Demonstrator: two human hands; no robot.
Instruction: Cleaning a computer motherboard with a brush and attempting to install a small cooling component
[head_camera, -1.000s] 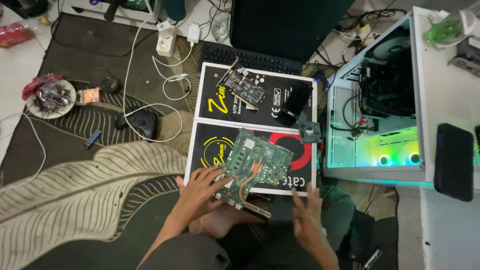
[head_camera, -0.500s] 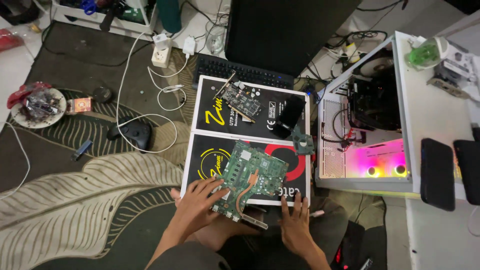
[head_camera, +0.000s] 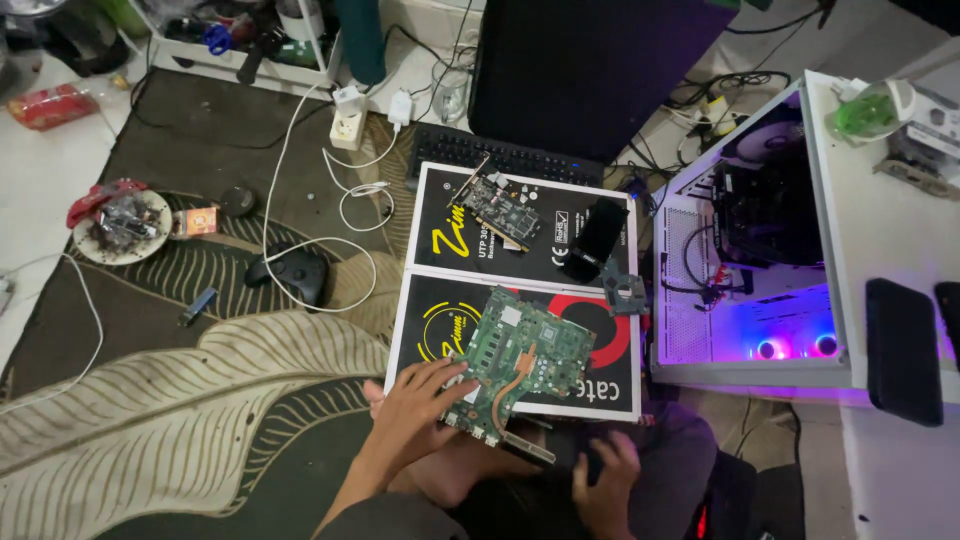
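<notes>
The left hand (head_camera: 425, 392) lies flat on the green board's (head_camera: 520, 362) near corner. The right hand (head_camera: 603, 478) rests apart, lower down, holding nothing.

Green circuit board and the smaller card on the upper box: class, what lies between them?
In the head view, only bare box tops and their seam separate the green circuit board from the smaller card.

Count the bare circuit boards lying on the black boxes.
3. A large green board on the near box under the left hand; a dark card on the far box; a small grey board at the boxes' right edge. More may be hidden.
</notes>
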